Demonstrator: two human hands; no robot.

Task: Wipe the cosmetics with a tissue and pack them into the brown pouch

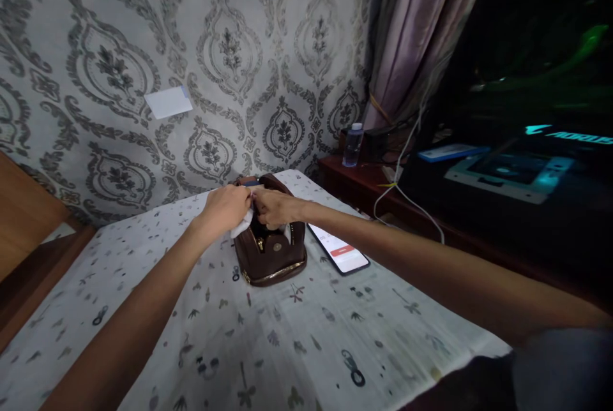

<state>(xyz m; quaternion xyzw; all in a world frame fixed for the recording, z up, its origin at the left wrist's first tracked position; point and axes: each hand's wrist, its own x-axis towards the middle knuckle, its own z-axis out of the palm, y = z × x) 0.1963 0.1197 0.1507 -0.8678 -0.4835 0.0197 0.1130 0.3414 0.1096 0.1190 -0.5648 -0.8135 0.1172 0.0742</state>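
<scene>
A small brown leather bag [268,261] with a gold zipper stands open on the patterned sheet. At its left rim is my left hand [226,208], fingers closed on a crumpled white cloth or tissue [242,224] that hangs over the side. My right hand [276,208] reaches over the bag's opening, its fingers curled together close to the left fingertips. What the right fingers hold, if anything, is hidden. Something white also shows inside the bag at its right side. Just right of the bag lies a phone [345,258] with a lit screen.
A white sheet [268,360] with small prints covers the surface. Behind it is a patterned wall with a white card [168,102]. To the right are a clear bottle [353,145] on a red-brown table [330,171], white cables [407,143] and a dark computer case [507,226].
</scene>
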